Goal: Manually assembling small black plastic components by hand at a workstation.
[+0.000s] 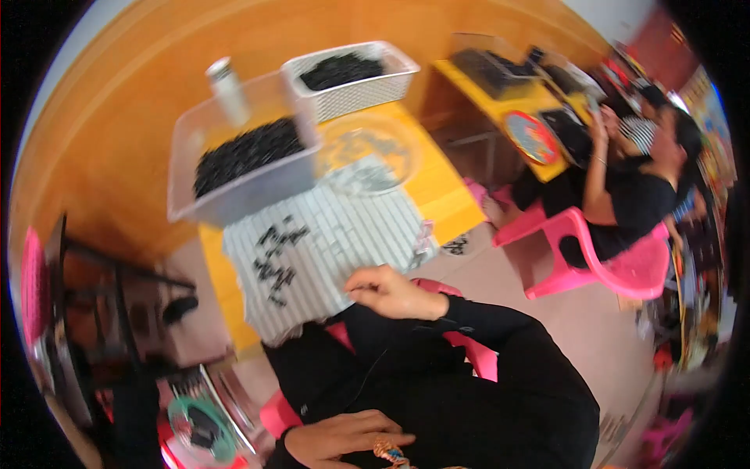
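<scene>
1. Grey-and-white striped cloth point(355, 234) is spread over the near part of a yellow table point(449, 195).
2. Small black pieces point(275, 275) are scattered in a loose strip on the left half of the cloth.
3. The right hand point(398, 294) is held at the cloth's near right edge, its fingers curled in and the thumb brought close to the index finger. Only a narrow gap is left; whether anything is pinched there, or the cloth touched, cannot be told.
4. The left hand point(348, 438) is laid on the lap, well apart from the cloth on its near side, with fingers stretched out and loose. A patterned orange-and-blue thing point(388, 452) is seen by its fingertips; no grip on it can be made out.
5. Beyond the cloth, a clear bin point(269, 190) is heaped with black pieces, and a white basket point(363, 98) is placed farther back, also filled with dark pieces.
6. A clear round tray point(416, 160) is set at the cloth's far edge, partly overlapping it.
</scene>
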{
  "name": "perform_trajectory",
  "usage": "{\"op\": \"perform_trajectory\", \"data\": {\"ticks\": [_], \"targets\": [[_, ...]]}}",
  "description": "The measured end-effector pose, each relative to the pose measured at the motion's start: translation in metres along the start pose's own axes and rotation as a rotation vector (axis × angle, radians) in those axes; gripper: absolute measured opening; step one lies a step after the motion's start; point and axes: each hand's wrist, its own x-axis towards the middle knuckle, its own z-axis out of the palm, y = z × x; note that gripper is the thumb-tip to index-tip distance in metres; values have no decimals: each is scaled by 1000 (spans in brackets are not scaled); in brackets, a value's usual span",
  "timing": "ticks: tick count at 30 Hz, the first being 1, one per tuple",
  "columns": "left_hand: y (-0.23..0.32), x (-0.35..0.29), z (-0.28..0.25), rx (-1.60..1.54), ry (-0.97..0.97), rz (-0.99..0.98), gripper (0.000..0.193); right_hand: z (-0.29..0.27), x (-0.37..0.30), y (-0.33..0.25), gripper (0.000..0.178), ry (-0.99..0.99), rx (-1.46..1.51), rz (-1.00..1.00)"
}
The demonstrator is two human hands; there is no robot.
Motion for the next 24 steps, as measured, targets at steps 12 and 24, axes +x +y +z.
{"op": "perform_trajectory", "data": {"ticks": [12,24], "targets": [[-14,-31,-15,-148,31,-15,69,-24,17,-1,10,-23,6,182],[-25,-31,-34,-154,184,43,70,-58,64,-23,10,-51,-200,200]]}}
